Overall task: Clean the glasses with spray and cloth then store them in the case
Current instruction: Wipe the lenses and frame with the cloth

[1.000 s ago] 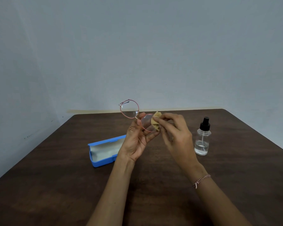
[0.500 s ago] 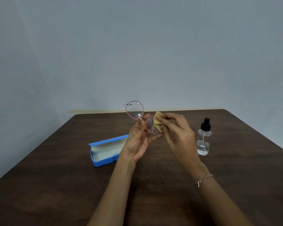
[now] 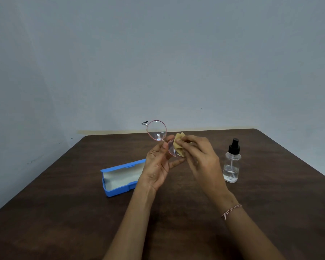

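Note:
My left hand (image 3: 159, 164) holds the pink round-framed glasses (image 3: 156, 130) up above the table, fingers pinching near the bridge and the lower lens. One lens stands free at the upper left. My right hand (image 3: 201, 156) pinches a small tan cloth (image 3: 179, 143) against the other lens, which is mostly hidden by the cloth. The blue case (image 3: 120, 177) lies open on the table to the left, behind my left wrist. The clear spray bottle (image 3: 232, 162) with a black nozzle stands upright to the right of my right hand.
The dark brown wooden table (image 3: 270, 184) reaches a pale blue wall behind. Its far edge and both slanting side edges are in view. A braided bracelet (image 3: 231, 211) is on my right wrist.
The glasses have turned and shifted slightly right in my left hand, the free lens now higher. The cloth in my right hand has slid over the covered lens. Case and bottle have not moved.

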A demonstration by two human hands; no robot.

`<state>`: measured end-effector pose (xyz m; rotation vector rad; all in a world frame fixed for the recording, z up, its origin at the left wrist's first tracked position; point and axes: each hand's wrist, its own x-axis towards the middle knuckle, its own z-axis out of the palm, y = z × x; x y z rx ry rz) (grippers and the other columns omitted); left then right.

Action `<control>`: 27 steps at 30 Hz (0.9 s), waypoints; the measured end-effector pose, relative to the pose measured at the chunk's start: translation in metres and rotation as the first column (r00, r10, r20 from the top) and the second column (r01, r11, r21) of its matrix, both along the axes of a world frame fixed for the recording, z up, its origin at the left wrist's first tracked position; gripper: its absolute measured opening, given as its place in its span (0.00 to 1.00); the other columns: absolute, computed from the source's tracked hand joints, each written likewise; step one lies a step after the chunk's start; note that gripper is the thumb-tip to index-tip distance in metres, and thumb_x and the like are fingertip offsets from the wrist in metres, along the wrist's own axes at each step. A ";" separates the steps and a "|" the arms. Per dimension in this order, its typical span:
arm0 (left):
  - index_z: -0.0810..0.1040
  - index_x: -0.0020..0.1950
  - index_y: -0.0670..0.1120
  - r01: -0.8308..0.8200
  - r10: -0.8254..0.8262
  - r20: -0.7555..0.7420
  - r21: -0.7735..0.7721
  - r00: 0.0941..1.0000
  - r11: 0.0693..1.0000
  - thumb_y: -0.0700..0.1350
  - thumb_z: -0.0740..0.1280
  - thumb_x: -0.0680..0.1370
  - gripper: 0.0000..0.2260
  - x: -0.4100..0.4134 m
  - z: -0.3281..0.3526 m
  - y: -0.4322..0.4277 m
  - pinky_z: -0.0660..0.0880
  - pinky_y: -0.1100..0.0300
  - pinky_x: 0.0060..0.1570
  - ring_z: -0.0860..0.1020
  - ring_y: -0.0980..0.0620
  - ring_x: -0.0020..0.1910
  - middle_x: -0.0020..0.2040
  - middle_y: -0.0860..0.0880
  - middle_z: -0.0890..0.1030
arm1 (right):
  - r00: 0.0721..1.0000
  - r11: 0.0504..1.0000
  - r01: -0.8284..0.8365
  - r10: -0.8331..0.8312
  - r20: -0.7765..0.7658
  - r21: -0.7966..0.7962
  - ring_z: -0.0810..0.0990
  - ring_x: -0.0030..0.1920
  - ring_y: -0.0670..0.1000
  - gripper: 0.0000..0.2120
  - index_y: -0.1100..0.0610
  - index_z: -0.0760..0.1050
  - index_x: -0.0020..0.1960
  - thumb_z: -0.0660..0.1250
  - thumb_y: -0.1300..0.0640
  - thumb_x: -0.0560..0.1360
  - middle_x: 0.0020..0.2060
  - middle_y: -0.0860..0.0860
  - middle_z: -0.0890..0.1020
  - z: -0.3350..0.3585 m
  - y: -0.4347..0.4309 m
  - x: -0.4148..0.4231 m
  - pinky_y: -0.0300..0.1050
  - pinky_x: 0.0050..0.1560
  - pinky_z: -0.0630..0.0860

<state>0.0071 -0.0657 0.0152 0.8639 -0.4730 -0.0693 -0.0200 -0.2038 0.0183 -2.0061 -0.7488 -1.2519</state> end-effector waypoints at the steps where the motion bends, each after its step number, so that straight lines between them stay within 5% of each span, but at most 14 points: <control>1: 0.84 0.50 0.47 0.001 -0.001 -0.013 0.007 1.000 1.000 0.52 0.80 0.60 0.21 0.000 0.000 -0.001 0.81 0.54 0.40 0.82 0.50 0.52 0.54 0.46 0.83 | 1.000 1.000 -0.013 0.013 0.002 -0.003 0.74 0.59 0.50 0.14 0.62 0.78 0.59 0.67 0.67 0.73 0.58 0.50 0.73 0.000 0.002 -0.002 0.39 0.61 0.72; 6: 0.84 0.50 0.46 -0.009 0.008 -0.031 -0.011 0.999 1.000 0.52 0.81 0.59 0.22 0.001 0.000 0.001 0.80 0.56 0.38 0.82 0.52 0.48 0.51 0.47 0.84 | 0.999 0.997 -0.001 0.004 0.037 -0.071 0.71 0.65 0.50 0.16 0.61 0.77 0.61 0.67 0.65 0.74 0.61 0.52 0.77 0.001 0.010 -0.003 0.37 0.65 0.68; 13: 0.81 0.56 0.44 -0.052 0.052 0.040 0.010 0.998 0.999 0.50 0.74 0.68 0.19 -0.001 0.003 0.002 0.80 0.49 0.43 0.77 0.46 0.62 0.62 0.44 0.78 | 0.990 0.967 -0.055 0.085 -0.114 0.249 0.78 0.53 0.39 0.14 0.59 0.80 0.55 0.71 0.67 0.71 0.51 0.49 0.81 0.000 0.002 0.004 0.27 0.53 0.72; 19: 0.83 0.52 0.48 -0.046 0.047 0.040 -0.043 0.998 0.998 0.51 0.75 0.67 0.16 -0.002 0.004 0.005 0.80 0.50 0.44 0.78 0.47 0.61 0.59 0.47 0.81 | 0.967 0.925 -0.048 0.137 -0.214 0.377 0.79 0.45 0.43 0.16 0.50 0.79 0.53 0.73 0.64 0.69 0.45 0.44 0.82 -0.003 0.004 0.003 0.29 0.44 0.74; 27: 0.83 0.52 0.45 -0.035 0.034 0.017 0.047 0.999 0.998 0.51 0.77 0.65 0.18 -0.002 0.000 -0.001 0.80 0.49 0.43 0.79 0.46 0.58 0.57 0.45 0.81 | 0.928 0.875 -0.134 0.275 -0.250 0.464 0.81 0.50 0.44 0.14 0.52 0.80 0.55 0.73 0.61 0.70 0.49 0.47 0.84 -0.001 0.007 0.001 0.41 0.51 0.78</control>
